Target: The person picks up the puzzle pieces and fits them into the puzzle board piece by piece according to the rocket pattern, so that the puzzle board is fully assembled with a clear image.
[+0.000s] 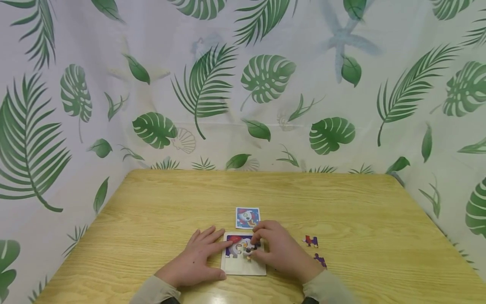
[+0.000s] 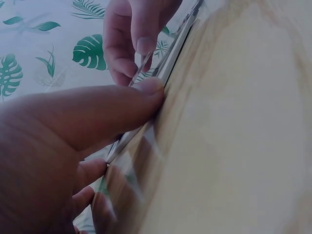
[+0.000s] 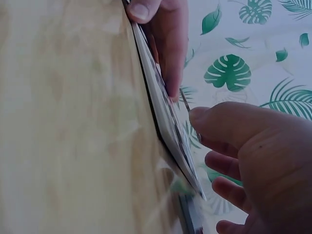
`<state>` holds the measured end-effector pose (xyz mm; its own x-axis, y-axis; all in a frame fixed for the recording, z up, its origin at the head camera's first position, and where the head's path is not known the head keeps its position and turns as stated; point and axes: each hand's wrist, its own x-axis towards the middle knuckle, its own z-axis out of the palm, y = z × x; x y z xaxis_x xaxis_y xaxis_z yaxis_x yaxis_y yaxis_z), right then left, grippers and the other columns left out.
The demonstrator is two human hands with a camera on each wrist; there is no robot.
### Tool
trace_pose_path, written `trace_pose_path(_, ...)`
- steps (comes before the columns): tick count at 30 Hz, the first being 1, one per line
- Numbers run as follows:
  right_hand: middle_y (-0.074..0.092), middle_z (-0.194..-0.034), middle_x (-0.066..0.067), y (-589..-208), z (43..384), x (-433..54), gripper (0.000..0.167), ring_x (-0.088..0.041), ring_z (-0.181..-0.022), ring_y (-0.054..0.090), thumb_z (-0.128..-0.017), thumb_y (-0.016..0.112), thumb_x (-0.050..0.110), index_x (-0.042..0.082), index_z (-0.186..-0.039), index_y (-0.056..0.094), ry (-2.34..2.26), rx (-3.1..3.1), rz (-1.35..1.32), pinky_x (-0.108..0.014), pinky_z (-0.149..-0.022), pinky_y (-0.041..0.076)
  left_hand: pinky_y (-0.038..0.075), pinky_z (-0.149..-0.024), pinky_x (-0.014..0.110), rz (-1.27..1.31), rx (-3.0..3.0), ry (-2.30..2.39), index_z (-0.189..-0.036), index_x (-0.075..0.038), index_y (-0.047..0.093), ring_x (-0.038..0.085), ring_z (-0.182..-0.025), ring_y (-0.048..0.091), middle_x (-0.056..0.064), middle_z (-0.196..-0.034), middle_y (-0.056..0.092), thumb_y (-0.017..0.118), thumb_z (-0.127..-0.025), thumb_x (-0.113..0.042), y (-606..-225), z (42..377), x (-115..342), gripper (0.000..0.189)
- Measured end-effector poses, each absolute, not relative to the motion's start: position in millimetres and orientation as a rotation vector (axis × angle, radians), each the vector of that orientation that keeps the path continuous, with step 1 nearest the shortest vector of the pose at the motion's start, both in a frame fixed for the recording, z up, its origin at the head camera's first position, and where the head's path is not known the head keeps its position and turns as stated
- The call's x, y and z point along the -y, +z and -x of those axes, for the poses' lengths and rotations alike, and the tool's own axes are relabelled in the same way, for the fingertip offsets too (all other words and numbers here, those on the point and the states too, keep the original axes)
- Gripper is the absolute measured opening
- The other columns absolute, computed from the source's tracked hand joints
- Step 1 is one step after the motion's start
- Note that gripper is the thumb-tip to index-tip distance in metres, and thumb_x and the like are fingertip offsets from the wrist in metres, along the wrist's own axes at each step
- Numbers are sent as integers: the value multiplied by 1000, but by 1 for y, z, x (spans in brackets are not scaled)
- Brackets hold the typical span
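Note:
A jigsaw board (image 1: 244, 269) lies on the table, its upper part filled with pieces of a white cartoon animal in a red hat. My left hand (image 1: 203, 258) rests along its left side with the fingers spread, the thumb at the near left corner and the index finger over the left edge. Over the board, my right hand (image 1: 281, 250) pinches a puzzle piece (image 3: 185, 99) between thumb and index finger. That piece stands tilted above the board in the right wrist view. The fingers partly hide the board's right side.
Just behind the board lies a picture card (image 1: 247, 218) with the same animal. To the right are loose puzzle pieces, one red and purple (image 1: 311, 241) and one mostly purple (image 1: 320, 259). A leaf-patterned curtain (image 1: 281, 139) hangs behind the wooden table (image 1: 171, 198).

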<state>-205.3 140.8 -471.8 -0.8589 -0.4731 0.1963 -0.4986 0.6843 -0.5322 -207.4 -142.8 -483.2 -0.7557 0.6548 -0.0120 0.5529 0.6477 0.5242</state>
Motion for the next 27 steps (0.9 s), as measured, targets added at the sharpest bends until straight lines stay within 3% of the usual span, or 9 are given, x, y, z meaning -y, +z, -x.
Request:
trace_pose_path(18,62,-117,7,-478,207,-124,14,-19,-112,58,-85,80,30,24,-94,70,769,2878,-837,-45,-103,46,-2,-118,64,-985,-2669,755,-153,-30,47,34,-153,10,7,-166,25,72,-84,-59,-482,207,143,79)
trace_pose_path(27,61,-119,9,-481,207,-130,23,-18,-116,56,-88,78,29,23,-110,73,796,2867,-885,-46,-105,45,0,-116,67,-1070,-2627,757,-147,-43,52,34,-154,5,4,-167,21,71,-85,-55,-481,202,138,67)
